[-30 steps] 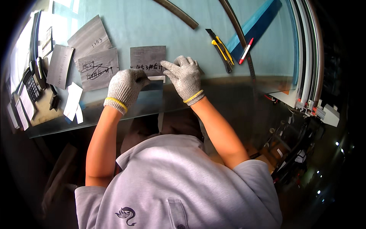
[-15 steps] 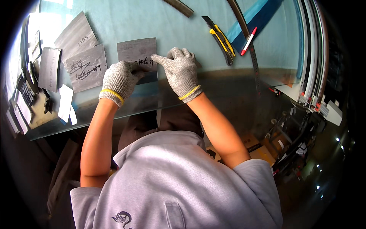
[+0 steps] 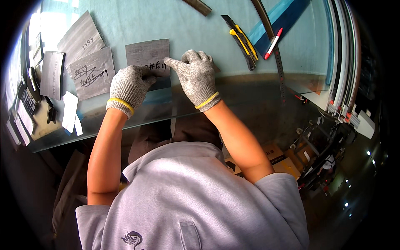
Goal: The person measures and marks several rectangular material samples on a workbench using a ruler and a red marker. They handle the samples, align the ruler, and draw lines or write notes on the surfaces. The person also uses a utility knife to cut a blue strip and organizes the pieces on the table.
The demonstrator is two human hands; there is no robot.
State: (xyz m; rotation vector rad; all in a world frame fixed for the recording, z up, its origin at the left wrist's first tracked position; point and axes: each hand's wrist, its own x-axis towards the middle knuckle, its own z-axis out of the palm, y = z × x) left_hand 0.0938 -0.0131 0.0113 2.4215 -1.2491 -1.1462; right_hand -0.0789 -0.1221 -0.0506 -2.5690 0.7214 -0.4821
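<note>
A small grey rectangular sheet [image 3: 148, 50] with black handwriting lies on the glass-topped table in front of me. My left hand [image 3: 130, 88], in a knitted grey glove with a yellow cuff band, covers its lower left corner. The left fingers are closed on that edge; the fingertips are partly hidden. My right hand [image 3: 196, 77], gloved the same way, rests at the sheet's right side. Its thumb stretches left to the sheet's right edge, the other fingers bent and apart from it. Below the sheet, between my hands, is a darker strip [image 3: 160, 84].
Other written-on grey sheets [image 3: 92, 73] lie to the left, beside white paper strips [image 3: 70, 111] and a calculator [image 3: 28, 100]. On the right are a yellow-and-black utility knife [image 3: 243, 43], a red-and-white marker [image 3: 273, 43] and a dark measuring strip [image 3: 278, 62]. The table's glass edge [image 3: 100, 132] runs before me.
Hands and sheet keep nearly the same pose. The whole view has shifted slightly, with the table things sitting a few pixels further over.
</note>
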